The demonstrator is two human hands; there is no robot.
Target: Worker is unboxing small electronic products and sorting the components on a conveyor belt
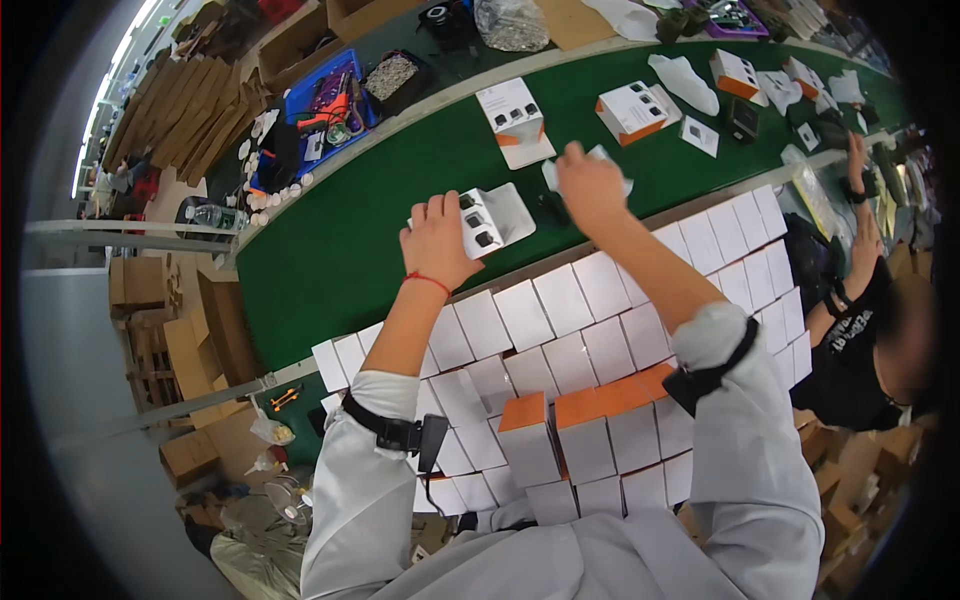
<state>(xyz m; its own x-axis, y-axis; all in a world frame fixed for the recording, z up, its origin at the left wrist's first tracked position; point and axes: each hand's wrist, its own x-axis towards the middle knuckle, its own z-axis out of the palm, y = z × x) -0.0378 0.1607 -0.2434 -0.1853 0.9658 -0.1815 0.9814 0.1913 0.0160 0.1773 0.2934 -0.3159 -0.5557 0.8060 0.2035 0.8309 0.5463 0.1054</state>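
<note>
Stacked cartons (565, 300) edge the green worktop (350, 270); right hand (594, 192) apparently touches wrapping (625, 184).

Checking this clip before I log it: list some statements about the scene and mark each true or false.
1. The left hand holds a white box with dark pictures on its side. True.
2. A red band circles the right wrist. False: it circles the left one.
3. The work surface is green. True.
4. A blue tray lies right of the left hand. False: it lies left of it.
5. Another person wearing a black top is at the picture's right. True.
</note>
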